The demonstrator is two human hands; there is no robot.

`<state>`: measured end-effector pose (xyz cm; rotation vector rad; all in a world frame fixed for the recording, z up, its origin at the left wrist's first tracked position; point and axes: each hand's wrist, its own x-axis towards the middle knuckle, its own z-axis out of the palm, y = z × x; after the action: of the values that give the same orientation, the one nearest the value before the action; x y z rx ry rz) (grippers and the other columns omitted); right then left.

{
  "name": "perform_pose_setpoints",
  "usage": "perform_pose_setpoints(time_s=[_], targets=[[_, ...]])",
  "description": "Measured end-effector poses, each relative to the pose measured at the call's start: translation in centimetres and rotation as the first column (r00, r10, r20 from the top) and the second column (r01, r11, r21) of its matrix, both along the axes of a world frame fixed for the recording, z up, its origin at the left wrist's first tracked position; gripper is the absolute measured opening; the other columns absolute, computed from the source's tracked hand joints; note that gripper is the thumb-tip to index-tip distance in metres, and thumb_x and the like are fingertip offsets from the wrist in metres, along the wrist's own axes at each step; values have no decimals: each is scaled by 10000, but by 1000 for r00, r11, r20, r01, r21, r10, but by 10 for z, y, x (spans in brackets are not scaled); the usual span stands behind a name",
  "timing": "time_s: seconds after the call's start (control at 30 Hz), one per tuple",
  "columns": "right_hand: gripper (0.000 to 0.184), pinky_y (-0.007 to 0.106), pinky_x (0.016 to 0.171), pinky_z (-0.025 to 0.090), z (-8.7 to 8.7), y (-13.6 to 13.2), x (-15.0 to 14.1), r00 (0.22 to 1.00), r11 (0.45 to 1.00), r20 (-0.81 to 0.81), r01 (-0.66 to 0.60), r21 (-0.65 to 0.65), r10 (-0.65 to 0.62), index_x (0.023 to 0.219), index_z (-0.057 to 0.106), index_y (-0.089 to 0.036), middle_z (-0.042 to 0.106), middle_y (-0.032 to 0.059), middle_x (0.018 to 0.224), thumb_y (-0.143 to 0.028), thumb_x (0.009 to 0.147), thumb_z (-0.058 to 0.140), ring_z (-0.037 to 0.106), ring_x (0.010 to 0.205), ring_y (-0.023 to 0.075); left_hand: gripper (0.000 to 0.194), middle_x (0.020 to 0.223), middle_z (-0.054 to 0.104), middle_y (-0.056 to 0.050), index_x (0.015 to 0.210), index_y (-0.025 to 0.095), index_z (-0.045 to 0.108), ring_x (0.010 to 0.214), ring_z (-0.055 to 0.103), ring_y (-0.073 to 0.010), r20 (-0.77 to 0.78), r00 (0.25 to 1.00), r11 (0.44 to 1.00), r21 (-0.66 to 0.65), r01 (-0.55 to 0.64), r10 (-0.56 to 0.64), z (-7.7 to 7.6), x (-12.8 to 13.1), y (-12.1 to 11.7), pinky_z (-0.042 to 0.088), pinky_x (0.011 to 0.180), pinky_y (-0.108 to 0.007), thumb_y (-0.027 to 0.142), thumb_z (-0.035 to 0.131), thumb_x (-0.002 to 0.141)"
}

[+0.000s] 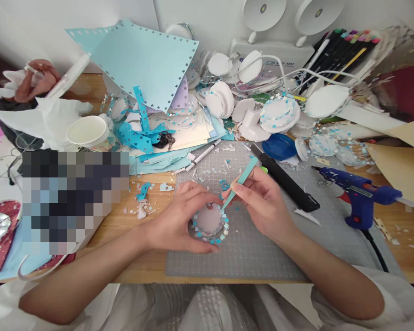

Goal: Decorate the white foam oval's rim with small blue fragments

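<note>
A small round white disc (210, 221), ringed with tiny blue and white paper flowers, lies on the grey cutting mat (258, 259). My left hand (175, 216) curves around its left side, with the thumb at the near edge and the fingers at the far edge. Between the thumb and fingers of my right hand (264, 204) is a pair of teal tweezers (242, 179). Their tip points down at the disc's upper right rim, among the flowers. Whether a flower is between the tips is too small to tell. Blue paper bits (224, 185) are scattered just beyond the disc.
To the right lies a blue glue gun (362, 193) with its cord. A black tool (290, 181) rests diagonally behind my right hand. Flower-trimmed white discs (279, 112) crowd the back, beside punched light-blue paper (145, 59). A paper cup (88, 133) stands at left.
</note>
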<state>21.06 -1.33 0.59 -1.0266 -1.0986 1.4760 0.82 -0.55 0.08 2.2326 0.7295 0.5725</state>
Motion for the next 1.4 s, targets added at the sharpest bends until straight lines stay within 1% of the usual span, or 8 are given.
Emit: perform_pose_setpoints(time_s=[0.47, 0.67, 0.83, 0.97, 1.13, 1.23, 1.33, 1.4], targets=[[171, 250, 526, 543, 6, 2, -3, 998, 997, -56, 2, -75, -6, 792, 572, -200, 629, -11, 677, -322, 765, 690, 643, 614, 138, 607, 1123, 552, -90, 1076, 187, 525, 1042, 488, -257, 63, 998, 999, 24, 22, -23, 7, 0, -1, 357, 917, -378, 441, 791, 593], [208, 306, 555, 562, 6, 3, -2, 999, 995, -12, 49, -84, -50, 789, 568, -218, 646, 2, 695, -377, 748, 697, 656, 647, 174, 578, 1118, 557, -91, 1068, 196, 520, 1037, 493, -262, 75, 997, 999, 27, 16, -18, 9, 0, -1, 363, 921, -385, 406, 778, 596], [126, 319, 630, 564, 6, 7, 3, 989, 989, -28, 146, -11, -146, 830, 567, -233, 654, -3, 746, -328, 811, 648, 655, 720, 168, 606, 1100, 564, -91, 1090, 192, 524, 1030, 502, -257, 115, 992, 999, 17, 46, -48, 8, 0, -1, 370, 909, -378, 387, 797, 586], [62, 320, 700, 558, 13, 12, 9, 974, 967, -20, 225, 119, -224, 852, 579, -240, 645, 8, 867, -275, 832, 627, 636, 795, 156, 639, 1119, 557, -102, 1108, 195, 522, 1051, 494, -267, 121, 992, 999, 0, 44, -43, 6, 0, -1, 376, 920, -387, 404, 811, 577], [94, 373, 772, 550, 30, 5, 28, 926, 871, 104, 297, 392, -362, 890, 594, -252, 606, 22, 901, -210, 820, 641, 639, 847, 188, 674, 1123, 548, -104, 1124, 196, 516, 1075, 486, -266, 149, 988, 999, -28, 46, -41, 2, -1, 0, 388, 937, -390, 444, 824, 579], [120, 370, 758, 541, 27, -10, 46, 864, 817, 307, 182, 547, -398, 850, 624, -245, 620, 26, 849, -158, 784, 673, 637, 834, 199, 699, 1092, 562, -102, 1133, 196, 509, 1042, 508, -255, 177, 982, 996, -51, 72, -62, 0, -2, 1, 416, 905, -375, 447, 837, 569], [113, 366, 716, 527, 12, -26, 60, 771, 839, 537, -6, 544, -342, 844, 650, -237, 666, 42, 830, -153, 774, 679, 641, 804, 208, 715, 1075, 579, -105, 1130, 197, 516, 1017, 525, -256, 178, 980, 994, -38, 103, -95, 0, -1, 0, 422, 891, -371, 473, 840, 556], [77, 365, 702, 526, 2, -34, 64, 743, 861, 590, -36, 507, -316, 834, 647, -230, 679, 46, 826, -170, 789, 665, 648, 794, 210, 716, 1085, 587, -112, 1132, 199, 528, 1019, 530, -263, 144, 983, 992, -22, 121, -116, 2, 0, 0, 416, 899, -377, 506, 828, 559]])
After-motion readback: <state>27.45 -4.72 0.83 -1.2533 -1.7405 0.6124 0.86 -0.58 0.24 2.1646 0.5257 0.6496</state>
